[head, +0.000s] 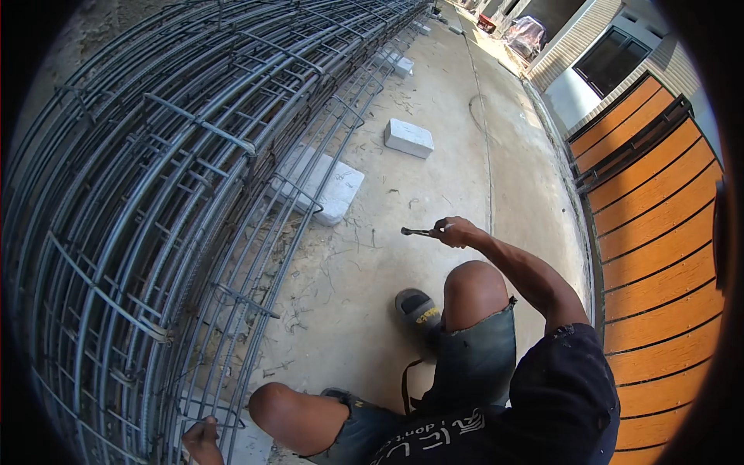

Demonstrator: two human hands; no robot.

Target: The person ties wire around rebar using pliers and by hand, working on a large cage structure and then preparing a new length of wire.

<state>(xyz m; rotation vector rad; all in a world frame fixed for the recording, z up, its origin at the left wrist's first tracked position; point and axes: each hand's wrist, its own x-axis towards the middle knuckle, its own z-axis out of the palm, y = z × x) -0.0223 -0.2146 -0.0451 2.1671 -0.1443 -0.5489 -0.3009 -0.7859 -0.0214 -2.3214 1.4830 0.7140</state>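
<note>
My right hand (pixel 456 231) is closed around the handles of a pair of pincers (pixel 415 232), held out over the concrete beyond my raised knee. The jaws point left, with nothing visible in them. At the lower left, my left hand (pixel 201 439) is at the near end of a slim rebar cage (pixel 247 302), its curled fingers by a stirrup (pixel 212 419). Whether they grip the steel or a wire is too small to tell. The cage has long bars crossed by spaced stirrups and lies alongside a tall stack of rebar cages (pixel 157 192).
White blocks (pixel 334 195) lie under the slim cage, and another white block (pixel 408 138) sits apart on the concrete floor (pixel 372 349). Wire scraps (pixel 331 261) are scattered beside the cage. An orange slatted gate (pixel 657 232) borders the right. A covered object (pixel 524 36) stands far off.
</note>
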